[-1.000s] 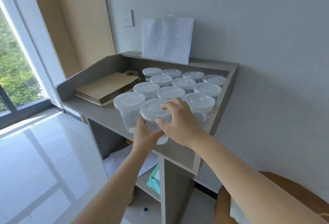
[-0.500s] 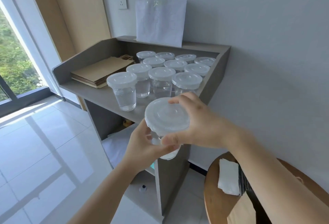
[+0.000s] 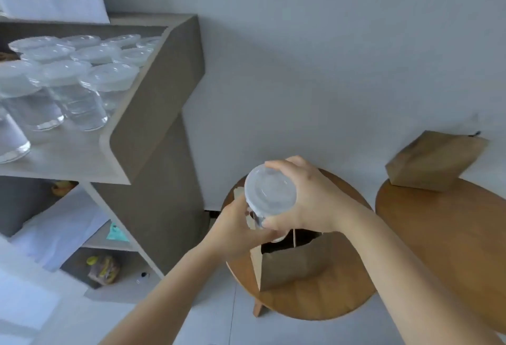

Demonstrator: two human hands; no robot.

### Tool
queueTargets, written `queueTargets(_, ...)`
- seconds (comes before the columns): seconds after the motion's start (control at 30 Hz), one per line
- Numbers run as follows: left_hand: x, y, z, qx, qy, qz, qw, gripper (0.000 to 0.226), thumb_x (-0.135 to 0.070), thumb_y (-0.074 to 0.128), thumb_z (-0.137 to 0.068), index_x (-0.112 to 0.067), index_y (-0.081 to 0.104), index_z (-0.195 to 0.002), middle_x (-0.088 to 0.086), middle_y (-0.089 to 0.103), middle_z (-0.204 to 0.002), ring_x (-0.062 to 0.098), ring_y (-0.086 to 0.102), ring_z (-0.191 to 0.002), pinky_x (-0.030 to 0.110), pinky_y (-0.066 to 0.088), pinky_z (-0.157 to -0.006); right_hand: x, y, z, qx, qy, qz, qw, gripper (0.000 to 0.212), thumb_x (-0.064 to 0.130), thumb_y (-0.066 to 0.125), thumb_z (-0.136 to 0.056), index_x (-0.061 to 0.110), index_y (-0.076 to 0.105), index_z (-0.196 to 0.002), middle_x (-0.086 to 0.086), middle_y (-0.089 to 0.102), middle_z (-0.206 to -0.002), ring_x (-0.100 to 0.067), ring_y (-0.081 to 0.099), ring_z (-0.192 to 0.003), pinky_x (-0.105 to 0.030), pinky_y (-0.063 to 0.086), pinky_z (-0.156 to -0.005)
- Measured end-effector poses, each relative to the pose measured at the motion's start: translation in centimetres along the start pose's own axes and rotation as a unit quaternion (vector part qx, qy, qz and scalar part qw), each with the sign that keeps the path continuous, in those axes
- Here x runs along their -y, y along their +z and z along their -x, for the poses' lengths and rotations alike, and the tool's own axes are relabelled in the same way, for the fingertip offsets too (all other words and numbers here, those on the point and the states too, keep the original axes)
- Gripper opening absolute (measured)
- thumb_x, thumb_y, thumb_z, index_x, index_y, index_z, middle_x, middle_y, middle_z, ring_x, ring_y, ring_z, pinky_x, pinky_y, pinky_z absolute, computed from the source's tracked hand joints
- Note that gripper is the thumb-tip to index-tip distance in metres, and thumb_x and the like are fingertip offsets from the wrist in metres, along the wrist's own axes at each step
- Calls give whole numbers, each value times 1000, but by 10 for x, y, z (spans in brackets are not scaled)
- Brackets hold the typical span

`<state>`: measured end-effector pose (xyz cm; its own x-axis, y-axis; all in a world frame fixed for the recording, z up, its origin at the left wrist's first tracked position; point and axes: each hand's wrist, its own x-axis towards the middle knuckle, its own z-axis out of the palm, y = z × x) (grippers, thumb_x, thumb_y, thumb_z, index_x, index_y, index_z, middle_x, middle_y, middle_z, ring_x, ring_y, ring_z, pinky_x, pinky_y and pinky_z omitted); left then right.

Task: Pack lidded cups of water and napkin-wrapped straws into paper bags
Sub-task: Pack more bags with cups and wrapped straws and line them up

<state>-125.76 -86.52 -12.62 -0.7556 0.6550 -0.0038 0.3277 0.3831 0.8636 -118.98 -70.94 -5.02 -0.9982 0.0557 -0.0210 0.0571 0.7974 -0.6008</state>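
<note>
The bag [image 3: 294,268] stands unsupported on the stool [image 3: 315,306]. If the cup [image 3: 269,196] catches the rim going down, the bag could tip or crumple, and a tilted cup might leak at the lid. The cup hangs roughly upright just above the bag's open mouth, held between 2 hands. The right hand [image 3: 317,202] wraps the lid rim from the side, fingers curled over its far edge. The left hand [image 3: 232,231] grips the clear wall lower down.

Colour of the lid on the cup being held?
Translucent white lid on the clear cup, seen best in the head view.
</note>
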Motion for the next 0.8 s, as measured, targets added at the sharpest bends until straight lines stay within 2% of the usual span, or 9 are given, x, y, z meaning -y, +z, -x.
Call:
queueTargets(0.07, 5, 19, -13, 27, 4, -110, 994, 51, -25, 66, -78, -32, 50, -127, -14, 62, -118, 3, 59, -99, 22, 50, -87, -27, -3, 14, -51, 29, 6, 998, 92, 48, 80, -61, 37, 31, -138, 17, 30, -125, 0, 32, -112, -16, 32, -86)
queueTargets(0.17, 23, 37, -31, 18, -19, -244, 969, 42, -12, 47, -95, -23, 49, -135, -7, 53, -134, 9, 54, -117, 10, 39, -87, -59, -9, 33, -140, 66, -16, 988, 92, 49, 81, -60, 36, 33, -137, 16, 33, -124, -5, 35, -115, -24, 39, -92)
queueTargets(0.27, 42, 58, -57, 46, -22, -344, 938, 37, -17, 44, -100, -21, 49, -136, -1, 55, -132, 14, 57, -114, 19, 47, -95, -80, -15, 47, -207, 103, -30, 972, 90, 46, 83, -59, 36, 36, -135, 18, 34, -121, -4, 36, -115, -21, 37, -90)
queueTargets(0.33, 52, 71, -74, 84, -43, -387, 917, 36, -32, 43, -99, -20, 49, -133, 2, 55, -131, 18, 54, -117, 29, 44, -101, -89, -17, 50, -234, 129, -35, 963, 89, 43, 85, -59, 34, 38, -135, 17, 34, -122, -3, 35, -115, -20, 34, -89)
queueTargets(0.4, 61, 82, -84, 133, -81, -462, 873, 64, -59, 42, -91, -18, 38, -141, 6, 40, -146, 26, 36, -135, 44, 27, -112, -97, -17, 47, -253, 149, -22, 956, 90, 44, 85, -58, 32, 39, -135, 14, 35, -124, -3, 34, -115, -21, 34, -89)
queueTargets(0.47, 65, 90, -85, 176, -115, -501, 839, 101, -81, 41, -75, -19, 15, -151, 8, 14, -158, 33, 8, -146, 56, 8, -115, -104, -16, 42, -271, 156, 11, 950, 91, 47, 85, -56, 30, 39, -134, 11, 36, -127, -4, 33, -114, -22, 39, -88)
queueTargets(0.6, 67, 99, -86, 218, -107, -511, 824, 126, -92, 41, -60, -18, -5, -152, 10, -7, -159, 37, -12, -145, 59, -3, -113, -107, -13, 25, -317, 183, 5, 930, 92, 48, 84, -57, 32, 38, -134, 11, 36, -128, -4, 34, -112, -22, 40, -87)
queueTargets(0.7, 68, 101, -88, 218, -97, -521, 819, 128, -92, 42, -60, -16, -6, -152, 11, -8, -159, 37, -13, -145, 58, -4, -114, -108, 0, 5, -290, 190, -16, 938, 95, 60, 78, -56, 40, 29, -135, 15, 32, -127, -5, 37, -115, -23, 42, -87)
queueTargets(0.8, 68, 102, -90, 221, -96, -532, 812, 128, -91, 42, -61, -14, -5, -151, 11, -6, -159, 36, -12, -145, 58, -2, -114, -111, 25, -15, -170, 230, -76, 955, 98, 53, 77, -64, 40, 19, -141, 14, 27, -129, -4, 32, -114, -23, 38, -87)
